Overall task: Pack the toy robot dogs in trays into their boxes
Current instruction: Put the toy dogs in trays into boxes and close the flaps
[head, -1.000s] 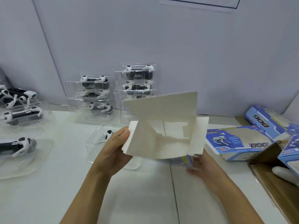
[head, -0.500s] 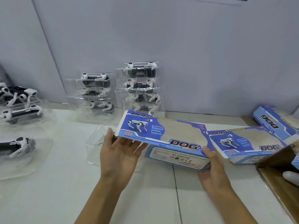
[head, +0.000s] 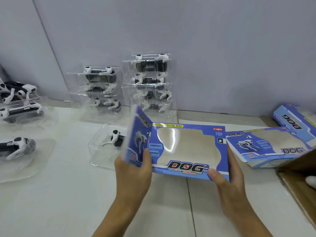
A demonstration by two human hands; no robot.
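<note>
- Two hands hold one blue box (head: 186, 149): left hand (head: 133, 170) grips its flap, right hand (head: 225, 182) pinches its corner.
- Behind the flap sits a dog tray (head: 107, 144); two tray stacks (head: 148, 82) line the desk's (head: 68, 194) back edge.

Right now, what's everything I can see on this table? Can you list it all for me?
held box: one, blue with clear window, front centre, gripped at both ends
flat boxes: two more, blue, at right
tray with dog: one, clear, black-and-white toy, just behind held box
tray stacks: two, clear, toy dogs inside, against the wall
loose trays with dogs: several, far left
brown carton: one, right edge
table: white
left hand: holds the box's left end flap
right hand: holds the box's right end
</note>
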